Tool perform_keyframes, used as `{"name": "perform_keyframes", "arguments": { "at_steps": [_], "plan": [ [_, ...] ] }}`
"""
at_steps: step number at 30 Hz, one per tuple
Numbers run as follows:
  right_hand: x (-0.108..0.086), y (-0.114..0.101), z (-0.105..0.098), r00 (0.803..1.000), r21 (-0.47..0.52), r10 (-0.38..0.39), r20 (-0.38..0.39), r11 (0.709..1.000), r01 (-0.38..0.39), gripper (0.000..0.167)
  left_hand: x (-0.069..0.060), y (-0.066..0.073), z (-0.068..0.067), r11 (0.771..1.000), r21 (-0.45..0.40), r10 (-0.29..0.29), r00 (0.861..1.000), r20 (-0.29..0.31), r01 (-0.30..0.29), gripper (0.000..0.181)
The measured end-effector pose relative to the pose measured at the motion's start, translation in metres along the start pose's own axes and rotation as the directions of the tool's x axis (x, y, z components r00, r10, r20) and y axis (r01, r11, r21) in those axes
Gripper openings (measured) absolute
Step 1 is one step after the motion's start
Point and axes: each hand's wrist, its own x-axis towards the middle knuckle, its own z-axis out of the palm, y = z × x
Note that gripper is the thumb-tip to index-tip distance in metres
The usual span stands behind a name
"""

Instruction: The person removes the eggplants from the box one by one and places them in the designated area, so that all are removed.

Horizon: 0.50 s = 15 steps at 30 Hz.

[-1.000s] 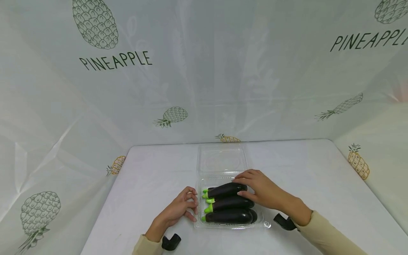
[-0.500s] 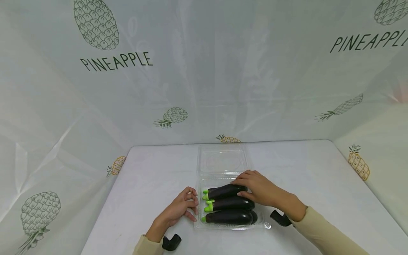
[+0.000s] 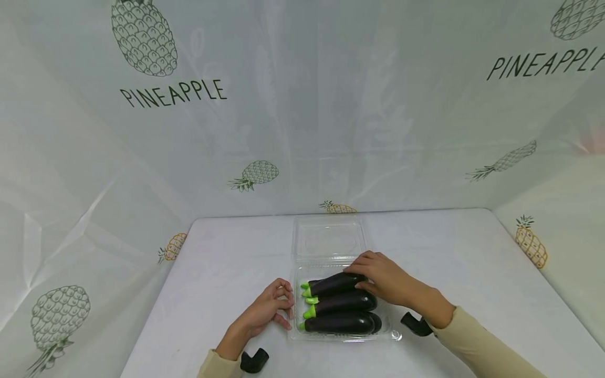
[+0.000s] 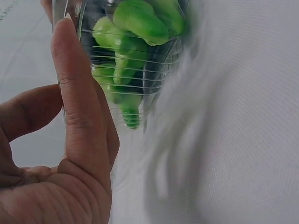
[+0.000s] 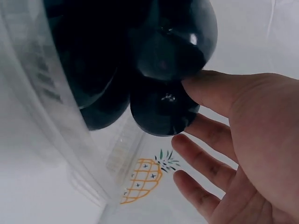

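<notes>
A clear plastic clamshell box (image 3: pixel 388 320) stands mid-table in the head view, its lid (image 3: pixel 331 236) folded back. Several dark eggplants (image 3: pixel 337 322) lie in it, green stems (image 4: pixel 140 21) to the left. My right hand (image 3: pixel 385 278) grips the rounded end of the top rear eggplant (image 3: pixel 331 285), thumb on the near side, fingers on the far side. In the right wrist view, the thumb (image 5: pixel 219 88) presses against dark eggplant ends (image 5: pixel 163 109). My left hand (image 3: pixel 267 304) touches the box's left edge with loosely bent fingers; a finger (image 4: pixel 77 93) lies along its wall.
Two black curved pieces (image 3: pixel 254 360) (image 3: pixel 416 324) sit by the wrists. The white table (image 3: pixel 227 252) meets a pale pineapple-printed sheet (image 3: pixel 302 121) behind and at both sides.
The whole head view has shifted down slightly. My right forearm has moved a little left, and the right hand keeps its hold on the eggplant. The left hand stays at the box edge.
</notes>
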Motion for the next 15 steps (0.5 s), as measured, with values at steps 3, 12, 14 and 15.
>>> {"name": "perform_keyframes", "arguments": {
  "at_steps": [3, 12, 14, 15],
  "plan": [
    [-0.002, 0.001, -0.004, 0.999, -0.006, -0.007, -0.035, 1.0, 0.007, 0.039, 0.0, 0.0, -0.001, 1.0, -0.002, 0.004, 1.0, 0.003, -0.004, 0.025],
    [-0.013, 0.02, -0.018, 0.985, -0.013, -0.015, -0.174, 1.0, 0.013, 0.045, 0.0, 0.001, -0.001, 1.0, -0.003, 0.007, 1.0, 0.005, -0.007, 0.031],
    [-0.016, 0.026, -0.022, 0.98, -0.008, -0.005, -0.2, 1.0, 0.004, 0.046, 0.0, 0.001, -0.001, 1.0, 0.0, 0.005, 1.0, 0.004, -0.005, 0.035],
    [-0.017, 0.028, -0.025, 0.977, -0.006, 0.0, -0.213, 1.0, -0.001, 0.047, 0.0, 0.002, -0.001, 1.0, 0.001, 0.005, 1.0, 0.004, -0.005, 0.036]
  ]
}}
